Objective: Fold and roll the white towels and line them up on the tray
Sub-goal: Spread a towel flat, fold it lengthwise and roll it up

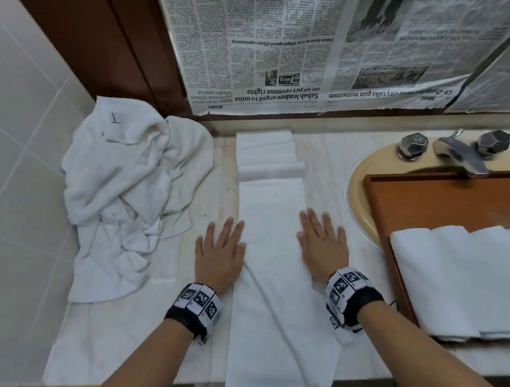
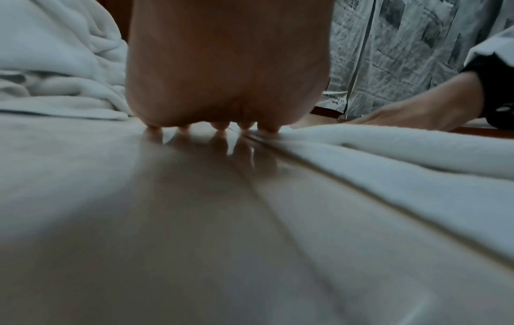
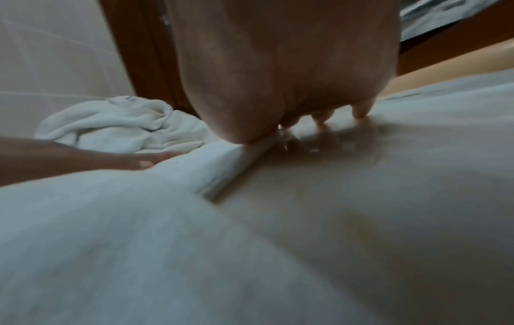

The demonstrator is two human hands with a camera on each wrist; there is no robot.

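Towel (image 1: 271,225) lies as a long folded strip on the counter (image 1: 327,156) between left hand (image 1: 219,256) and right hand (image 1: 322,247) — both flat, fingers spread, holding nothing — folding looks done, so rolling it for the tray (image 1: 430,198) likely comes next.

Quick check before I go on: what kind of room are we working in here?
Most likely a bathroom vanity, perhaps a hotel's: an oval sink with a metal faucet, tiled wall, and white towels heaped on the counter.

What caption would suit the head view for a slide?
Both hands, left hand and right hand, press flat beside the folded towel on the counter.
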